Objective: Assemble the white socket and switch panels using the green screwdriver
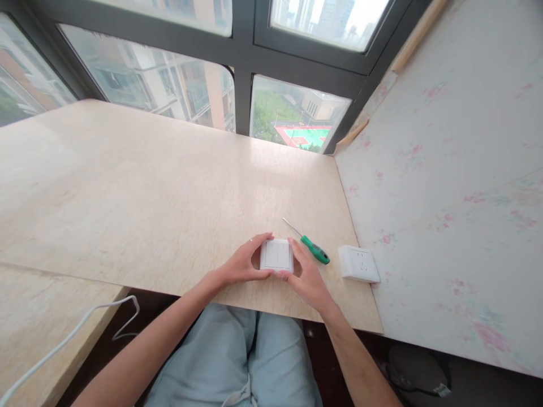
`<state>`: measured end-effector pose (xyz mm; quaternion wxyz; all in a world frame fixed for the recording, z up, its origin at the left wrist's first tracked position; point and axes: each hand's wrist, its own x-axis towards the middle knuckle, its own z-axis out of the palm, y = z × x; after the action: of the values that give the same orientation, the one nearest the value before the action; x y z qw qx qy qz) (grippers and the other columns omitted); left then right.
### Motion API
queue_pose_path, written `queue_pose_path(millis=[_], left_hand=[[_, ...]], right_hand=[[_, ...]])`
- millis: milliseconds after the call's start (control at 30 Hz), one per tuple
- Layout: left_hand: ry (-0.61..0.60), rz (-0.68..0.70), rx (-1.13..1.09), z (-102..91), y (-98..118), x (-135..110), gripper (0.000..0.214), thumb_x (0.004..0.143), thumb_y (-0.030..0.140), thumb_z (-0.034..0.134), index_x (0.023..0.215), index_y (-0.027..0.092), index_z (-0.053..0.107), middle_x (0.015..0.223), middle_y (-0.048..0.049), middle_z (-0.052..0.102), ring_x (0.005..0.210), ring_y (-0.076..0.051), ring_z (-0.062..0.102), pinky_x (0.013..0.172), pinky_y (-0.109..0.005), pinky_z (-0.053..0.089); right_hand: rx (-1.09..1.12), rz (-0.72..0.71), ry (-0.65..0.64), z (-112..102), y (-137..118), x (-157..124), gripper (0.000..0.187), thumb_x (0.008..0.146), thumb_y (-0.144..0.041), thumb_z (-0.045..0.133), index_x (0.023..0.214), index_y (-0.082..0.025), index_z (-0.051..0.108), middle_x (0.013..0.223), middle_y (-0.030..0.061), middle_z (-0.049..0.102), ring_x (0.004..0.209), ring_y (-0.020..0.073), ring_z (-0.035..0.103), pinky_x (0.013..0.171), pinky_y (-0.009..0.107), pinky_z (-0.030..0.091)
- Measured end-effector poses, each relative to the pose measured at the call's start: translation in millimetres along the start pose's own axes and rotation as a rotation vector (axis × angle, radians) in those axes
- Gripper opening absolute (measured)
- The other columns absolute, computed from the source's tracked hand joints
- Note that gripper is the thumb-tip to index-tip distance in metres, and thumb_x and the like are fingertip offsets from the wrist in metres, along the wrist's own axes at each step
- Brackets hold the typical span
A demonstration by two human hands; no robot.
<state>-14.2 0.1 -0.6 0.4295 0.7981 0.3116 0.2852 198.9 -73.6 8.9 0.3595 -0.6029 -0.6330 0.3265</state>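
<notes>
A white two-rocker wall switch (276,255) is held between my two hands, just over the stone-look sill near its front edge. My left hand (248,261) grips its left side, fingers on the far edge and thumb on the near edge. On the right side, my right hand (304,275) does the same, with the thumb at the near edge. Whether the switch rests on the sill or is slightly raised, I cannot tell. Just beyond my right hand lies a screwdriver (314,249) with a green and black handle, its thin shaft pointing away to the left.
To the right, a white socket box (360,264) sits against the flower-papered wall (445,198). The pale sill (139,186) runs back to dark window frames (242,102). A white cable (76,323) hangs across the lower left. My knees are below the front edge.
</notes>
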Motion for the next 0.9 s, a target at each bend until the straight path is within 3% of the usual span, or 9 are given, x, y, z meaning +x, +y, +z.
queue_pose_path(millis=[333,533,633,767,833,900], left_hand=[[0.044,0.004,0.03,2.2,-3,-4,0.096,0.069,0.053,0.08,0.147,0.025,0.031,0.149,-0.015,0.039,0.137,-0.031,0.041,0.113,-0.048,0.037],[0.045,0.012,0.108,4.0,-7,-6,0.108,0.067,0.056,0.08,0.152,0.025,0.021,0.151,-0.0176,0.036,0.138,-0.035,0.039,0.113,-0.053,0.035],[0.053,0.019,0.181,6.4,-11,-7,0.115,0.067,0.052,0.081,0.154,0.023,0.013,0.149,-0.019,0.038,0.137,-0.036,0.04,0.112,-0.054,0.034],[0.083,-0.013,0.244,9.0,-14,-8,0.123,0.064,0.046,0.083,0.156,0.019,0.006,0.145,-0.0215,0.043,0.133,-0.037,0.044,0.109,-0.055,0.036],[0.086,-0.033,0.248,9.2,-14,-8,0.124,0.063,0.045,0.083,0.156,0.017,0.006,0.143,-0.0211,0.046,0.131,-0.037,0.045,0.109,-0.054,0.037],[0.089,-0.051,0.247,9.2,-13,-7,0.123,0.063,0.045,0.083,0.156,0.018,0.006,0.141,-0.0197,0.049,0.13,-0.036,0.046,0.108,-0.053,0.037]], right_hand=[[0.135,0.073,-0.04,6,0,-10,0.083,0.086,-0.039,0.064,0.156,-0.03,0.021,0.162,0.0039,0.022,0.149,0.0233,0.021,0.121,0.046,0.021],[0.13,0.007,-0.03,8,13,-12,0.094,0.084,-0.05,0.066,0.157,-0.028,0.012,0.163,0.0072,0.017,0.15,0.0257,0.018,0.121,0.05,0.02],[0.201,-0.048,0.033,10,19,-13,0.087,0.085,-0.05,0.066,0.156,-0.028,0.018,0.161,0.0095,0.023,0.147,0.0266,0.028,0.118,0.049,0.028],[0.268,-0.125,0.207,5,18,-18,0.056,0.092,-0.041,0.058,0.144,-0.027,0.041,0.148,0.0127,0.045,0.132,0.026,0.05,0.103,0.045,0.049],[0.138,-0.181,0.328,-5,16,-19,0.04,0.093,-0.036,0.055,0.132,-0.024,0.054,0.132,0.013,0.058,0.115,0.0245,0.061,0.089,0.041,0.056],[-0.075,-0.255,0.436,-20,13,-16,0.031,0.094,-0.032,0.054,0.123,-0.023,0.06,0.117,0.0116,0.064,0.101,0.0225,0.064,0.081,0.039,0.056]])
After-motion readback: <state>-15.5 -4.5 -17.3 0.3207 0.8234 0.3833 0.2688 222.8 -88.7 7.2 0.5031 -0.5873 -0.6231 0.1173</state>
